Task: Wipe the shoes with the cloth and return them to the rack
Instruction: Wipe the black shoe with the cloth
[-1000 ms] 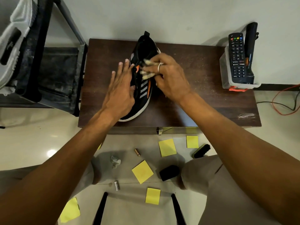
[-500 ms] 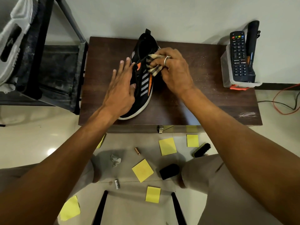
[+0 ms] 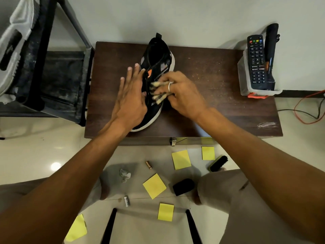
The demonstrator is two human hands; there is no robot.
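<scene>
Clear bin at table's right edge holds remote and black torch upright; black shoe mid-table, toe near front edge, bare top to its right; left hand flat, fingers straight against shoe's side; right hand curled round striped cloth on the laces.

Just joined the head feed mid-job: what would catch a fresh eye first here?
A black shoe with a white sole lies mid-table on the dark wooden table, heel toward the wall. The left hand rests flat on its left side while the right hand grips a striped cloth against its upper. Yellow paper squares lie scattered on the pale floor below.
</scene>
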